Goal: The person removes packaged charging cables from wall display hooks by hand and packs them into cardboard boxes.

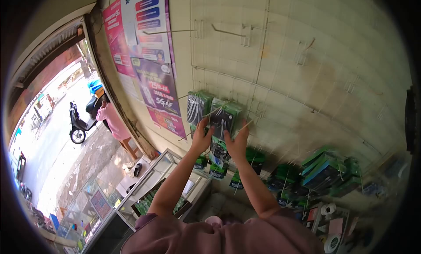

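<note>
Both my hands are raised to a stack of green-and-black packets [222, 116] hanging on a wire wall rack. My left hand [202, 138] grips the stack's lower left side, thumb toward the front. On the right side is my right hand [237, 142], its thumb on the packet front and its fingers by the outer edge. Some fingertips are hidden behind the packets. Just left of them hangs another bundle of green packets [198, 106] with white cables showing. Below my hands, more small green packets [218, 170] hang in a row.
Metal hooks [230, 31] stick out from the rack above. More green boxes [324, 168] hang at lower right. A glass display case [169, 164] stands below left. Posters [153, 74] cover the wall beside the doorway. Outside are a person in pink [115, 121] and a scooter [81, 120].
</note>
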The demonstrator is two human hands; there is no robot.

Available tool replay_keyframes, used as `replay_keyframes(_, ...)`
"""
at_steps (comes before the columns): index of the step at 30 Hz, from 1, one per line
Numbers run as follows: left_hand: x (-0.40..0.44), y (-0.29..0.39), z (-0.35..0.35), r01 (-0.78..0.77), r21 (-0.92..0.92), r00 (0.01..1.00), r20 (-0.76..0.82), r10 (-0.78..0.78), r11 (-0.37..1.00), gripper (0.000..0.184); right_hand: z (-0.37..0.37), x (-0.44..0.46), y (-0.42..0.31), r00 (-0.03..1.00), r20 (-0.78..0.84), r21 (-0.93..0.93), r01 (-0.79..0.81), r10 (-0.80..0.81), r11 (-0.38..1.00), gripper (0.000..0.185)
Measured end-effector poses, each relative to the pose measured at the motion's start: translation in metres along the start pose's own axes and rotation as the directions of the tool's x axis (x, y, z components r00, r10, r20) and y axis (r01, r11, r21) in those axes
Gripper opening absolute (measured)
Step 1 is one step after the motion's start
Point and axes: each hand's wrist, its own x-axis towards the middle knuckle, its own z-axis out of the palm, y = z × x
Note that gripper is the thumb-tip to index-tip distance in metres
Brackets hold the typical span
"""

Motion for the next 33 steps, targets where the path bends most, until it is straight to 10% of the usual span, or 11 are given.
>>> replay_keyframes(6, 0.025, -0.001, 0.014, 0.248, -0.087, 0.963, 0.133, -0.236, 0.965, 0.048, 0.006, 0.021, 0.012, 0.998, 0.037, 0.322, -0.059, 0.049, 0.945, 0.082)
replay_keyframes(12, 0.021, -0.006, 0.013, 0.181, 0.017, 0.98, 0.087, -0.181, 0.983, 0.051, 0.007, 0.03, 0.014, 0.999, 0.031, -0.046, 0.047, -0.045, 0.998, 0.063)
replay_keyframes(17, 0.022, -0.002, 0.009, 0.092, 0.07, 0.996, 0.002, -0.093, 0.993, 0.053, 0.011, 0.031, 0.011, 0.959, 0.214, 0.516, -0.273, 0.186, 0.812, 0.072)
replay_keyframes(20, 0.026, 0.007, 0.007, 0.06, 0.052, 0.997, 0.041, -0.062, 0.997, 0.056, 0.02, 0.027, 0.018, 0.987, 0.095, 0.577, -0.16, 0.129, 0.801, 0.074)
replay_keyframes(33, 0.025, 0.023, -0.013, 0.261, -0.052, 0.96, 0.12, -0.254, 0.964, 0.061, -0.013, 0.012, -0.016, 0.962, 0.264, 0.454, -0.191, 0.074, 0.87, 0.056)
